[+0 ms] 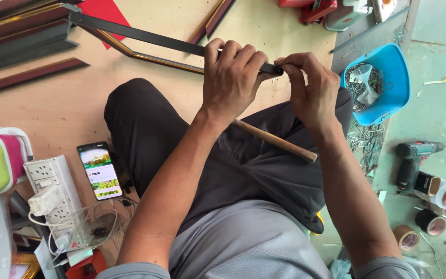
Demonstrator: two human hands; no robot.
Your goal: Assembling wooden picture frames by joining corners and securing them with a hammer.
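Observation:
My left hand [232, 77] is wrapped around a long black frame strip [135, 34] near its right end. The strip runs from the upper left across the board floor. My right hand [311, 90] pinches the very end of the same strip with thumb and fingers. A wooden stick [277, 141], perhaps a tool handle, lies across my dark trousers below the hands; its upper end is hidden behind my left wrist.
Dark and gold-edged frame strips [21, 31] lie at upper left. A blue tub [393, 77] of metal fasteners sits right. A cordless drill [414, 152] and tape rolls [429, 222] lie lower right. A phone [99, 170] and power strip [52, 201] are at left.

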